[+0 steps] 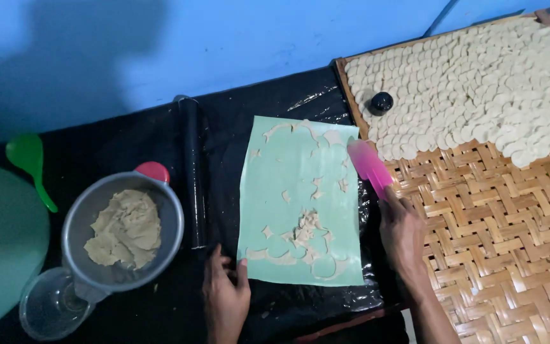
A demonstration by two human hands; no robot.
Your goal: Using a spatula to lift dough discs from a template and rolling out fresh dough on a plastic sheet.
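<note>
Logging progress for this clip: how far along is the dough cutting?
Done: pale dough rounds cover the far part of the woven tray. In hand: the right hand holds a pink scraper at the green sheet; the left hand pins its corner. Left: scraps on the sheet, dough in the bowl.

Pink scraper over green sheet

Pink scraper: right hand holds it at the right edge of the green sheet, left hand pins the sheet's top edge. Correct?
Not quite. The left hand pins the bottom edge of the green sheet, nearest the person, not the top. The head view shows it. The right hand does hold the pink scraper at the sheet's right edge.
</note>
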